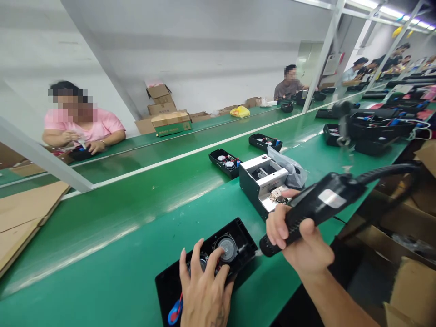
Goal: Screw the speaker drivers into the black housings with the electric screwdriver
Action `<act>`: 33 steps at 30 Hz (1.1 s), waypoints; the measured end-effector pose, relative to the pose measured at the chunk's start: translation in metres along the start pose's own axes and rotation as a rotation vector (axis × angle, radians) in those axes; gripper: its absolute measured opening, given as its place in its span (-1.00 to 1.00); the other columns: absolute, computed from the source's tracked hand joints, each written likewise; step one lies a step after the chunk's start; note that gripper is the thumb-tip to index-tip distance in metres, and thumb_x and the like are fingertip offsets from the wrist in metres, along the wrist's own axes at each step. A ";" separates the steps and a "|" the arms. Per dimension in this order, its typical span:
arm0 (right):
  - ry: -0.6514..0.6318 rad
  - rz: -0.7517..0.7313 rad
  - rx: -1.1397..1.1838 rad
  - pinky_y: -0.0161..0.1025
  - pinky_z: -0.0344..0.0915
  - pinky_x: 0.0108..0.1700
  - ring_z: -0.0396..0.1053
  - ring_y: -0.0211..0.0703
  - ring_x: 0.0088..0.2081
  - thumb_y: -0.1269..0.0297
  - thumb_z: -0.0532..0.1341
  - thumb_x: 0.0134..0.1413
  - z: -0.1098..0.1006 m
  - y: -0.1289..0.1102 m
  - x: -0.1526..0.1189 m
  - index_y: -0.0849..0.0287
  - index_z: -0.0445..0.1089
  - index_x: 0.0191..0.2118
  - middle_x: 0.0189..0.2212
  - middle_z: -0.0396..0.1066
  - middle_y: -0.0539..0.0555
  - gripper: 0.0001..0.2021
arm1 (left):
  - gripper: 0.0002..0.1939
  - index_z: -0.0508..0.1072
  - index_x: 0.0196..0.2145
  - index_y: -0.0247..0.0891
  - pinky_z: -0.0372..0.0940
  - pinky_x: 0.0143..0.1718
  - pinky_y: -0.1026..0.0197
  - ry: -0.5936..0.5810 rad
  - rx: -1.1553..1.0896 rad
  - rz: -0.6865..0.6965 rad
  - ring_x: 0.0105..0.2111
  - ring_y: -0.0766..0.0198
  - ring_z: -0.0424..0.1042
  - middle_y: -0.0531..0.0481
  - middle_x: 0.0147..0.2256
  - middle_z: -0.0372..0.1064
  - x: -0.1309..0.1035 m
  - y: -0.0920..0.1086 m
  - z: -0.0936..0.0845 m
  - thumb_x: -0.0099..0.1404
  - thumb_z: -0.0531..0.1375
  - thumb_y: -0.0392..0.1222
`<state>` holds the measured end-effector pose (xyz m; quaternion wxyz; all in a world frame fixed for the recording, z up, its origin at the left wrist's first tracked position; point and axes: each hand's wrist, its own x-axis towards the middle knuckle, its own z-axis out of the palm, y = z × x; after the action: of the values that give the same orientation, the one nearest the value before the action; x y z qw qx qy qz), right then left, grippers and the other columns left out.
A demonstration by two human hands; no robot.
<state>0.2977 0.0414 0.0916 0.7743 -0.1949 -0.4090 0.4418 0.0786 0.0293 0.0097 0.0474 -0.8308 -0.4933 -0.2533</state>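
Note:
My left hand lies with its fingers spread over a black speaker housing on the green bench, fingertips near a round grey speaker. A blue part with a red wire sits in the housing's near end. In my right hand is a black electric screwdriver, my fingers wrapped round its body. It hangs from a cable and hook, and its tip points left, close to the housing's right end. Beyond stands a silver and black screw feeder with a clear plastic bag beside it.
Two open speaker housings lie on the green conveyor. More black housings are piled at the right. Cardboard lies at the left. People work across and down the line. Boxes stand below the bench at right.

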 end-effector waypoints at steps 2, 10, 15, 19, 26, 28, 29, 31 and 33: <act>0.051 -0.037 -0.193 -0.23 0.30 -0.47 0.31 -0.24 -0.56 0.01 0.36 0.30 -0.014 -0.015 0.001 -0.05 0.40 0.12 -0.51 0.37 -0.11 -0.63 | -0.78 0.59 -0.33 -0.05 -0.25 0.48 -0.47 -0.008 -0.013 -0.009 0.35 -0.32 0.16 0.10 0.03 0.57 0.000 -0.001 0.000 0.09 0.53 -0.13; 0.091 0.314 -0.751 -0.18 0.28 -0.42 0.31 -0.19 -0.54 0.07 0.49 0.09 -0.067 -0.021 0.019 0.14 0.47 -0.13 -0.59 0.37 -0.11 -0.65 | -0.91 0.61 -0.29 -0.06 -0.19 0.43 -0.56 -0.030 0.040 0.083 0.34 -0.34 0.12 0.01 0.03 0.56 0.003 -0.010 -0.001 0.25 0.34 -0.25; 0.107 0.004 -0.580 -0.21 0.20 -0.49 0.21 -0.27 -0.61 0.13 0.50 0.07 -0.061 -0.035 0.054 0.07 0.42 -0.15 -0.60 0.32 -0.16 -0.67 | -0.89 0.63 -0.25 0.00 -0.12 0.39 -0.54 -0.024 0.083 0.136 0.30 -0.34 0.16 0.01 0.00 0.55 0.005 -0.019 0.001 0.27 0.33 -0.21; 0.240 -0.320 -0.590 -0.16 0.30 -0.41 0.28 -0.23 -0.60 0.15 0.45 0.17 -0.050 -0.041 0.079 0.00 0.41 -0.06 -0.61 0.35 -0.17 -0.70 | -0.88 0.62 -0.22 0.07 -0.03 0.37 -0.48 -0.057 0.118 0.149 0.28 -0.28 0.19 0.06 0.02 0.54 0.006 -0.023 0.000 0.28 0.34 -0.14; 0.018 -0.051 -0.730 -0.23 0.20 -0.51 0.20 -0.31 -0.64 0.21 0.46 0.10 -0.053 -0.033 0.086 0.11 0.43 -0.19 -0.65 0.30 -0.19 -0.75 | -0.89 0.61 -0.24 0.03 -0.07 0.38 -0.46 -0.037 0.119 0.156 0.29 -0.28 0.16 0.06 0.03 0.53 0.005 -0.021 -0.001 0.27 0.34 -0.19; -0.075 0.079 -0.664 -0.24 0.20 -0.53 0.20 -0.30 -0.65 0.22 0.46 0.10 -0.047 -0.037 0.077 0.12 0.45 -0.13 -0.66 0.29 -0.20 -0.72 | -0.89 0.60 -0.25 0.01 -0.07 0.38 -0.48 -0.038 0.112 0.131 0.30 -0.29 0.15 0.06 0.04 0.52 0.004 -0.018 -0.003 0.28 0.32 -0.21; -0.112 0.127 -0.600 -0.24 0.20 -0.55 0.19 -0.30 -0.66 0.23 0.46 0.12 -0.041 -0.039 0.069 0.11 0.45 -0.08 -0.66 0.29 -0.20 -0.71 | -0.88 0.60 -0.25 0.01 -0.06 0.38 -0.50 -0.044 0.107 0.117 0.31 -0.30 0.14 0.06 0.04 0.52 0.004 -0.015 -0.003 0.28 0.32 -0.22; -0.135 0.160 -0.425 -0.26 0.19 -0.58 0.16 -0.32 -0.69 0.24 0.44 0.16 -0.028 -0.040 0.052 0.07 0.44 -0.02 -0.65 0.28 -0.21 -0.69 | -0.89 0.60 -0.27 -0.01 -0.06 0.38 -0.51 -0.056 0.087 0.090 0.32 -0.29 0.14 0.06 0.04 0.52 0.004 -0.010 -0.004 0.28 0.32 -0.24; -0.106 0.128 -0.241 -0.29 0.15 -0.62 0.12 -0.34 -0.71 0.24 0.40 0.21 -0.011 -0.036 0.032 0.03 0.42 -0.01 -0.63 0.25 -0.21 -0.73 | -0.91 0.58 -0.33 -0.05 -0.07 0.41 -0.50 -0.030 0.064 0.050 0.32 -0.29 0.15 0.05 0.00 0.53 0.004 -0.004 -0.003 0.25 0.34 -0.26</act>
<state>0.3344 0.0505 0.1235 0.6928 -0.2885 -0.4860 0.4479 0.0758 0.0337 0.0140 0.0728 -0.8445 -0.4810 -0.2238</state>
